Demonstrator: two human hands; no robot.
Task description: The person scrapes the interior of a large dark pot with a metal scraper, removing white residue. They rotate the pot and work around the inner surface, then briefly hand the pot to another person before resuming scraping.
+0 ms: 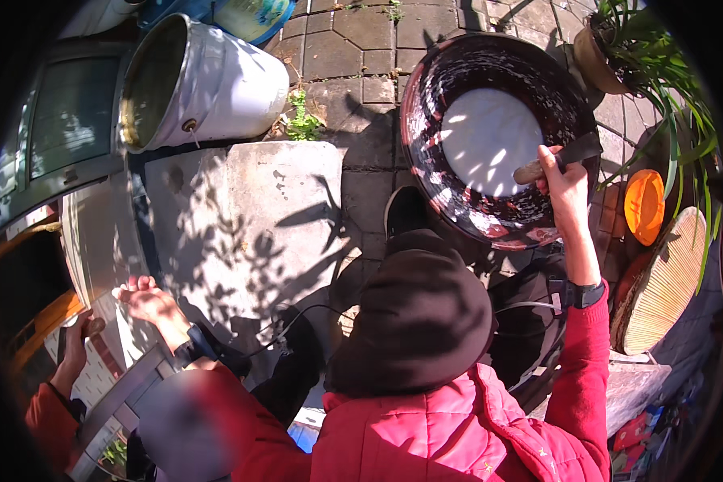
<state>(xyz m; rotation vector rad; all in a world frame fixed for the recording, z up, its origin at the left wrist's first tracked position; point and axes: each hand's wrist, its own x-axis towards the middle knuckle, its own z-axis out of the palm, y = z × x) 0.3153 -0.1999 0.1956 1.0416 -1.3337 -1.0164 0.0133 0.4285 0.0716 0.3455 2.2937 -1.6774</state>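
Over the right rim of a large round dark-red basin (419,96), my right hand (561,181) grips a knife by its wooden handle (527,173). The broad dark blade (581,147) points up and to the right, away from my body. White streaks cover the basin's inner wall, and a pale round area (488,138) shows at its bottom. My left hand (150,298) is off to the left, palm up with loosely bent fingers. It appears to hold nothing, and is beside a pale concrete slab (301,199).
A white bucket (241,84) lies tilted at the upper left by a glass-paned frame (72,108). Another hand (75,346), perhaps a reflection, shows at far left. On the right are a potted plant (675,78), an orange dish-like object (643,208) and a ribbed disc (666,283).
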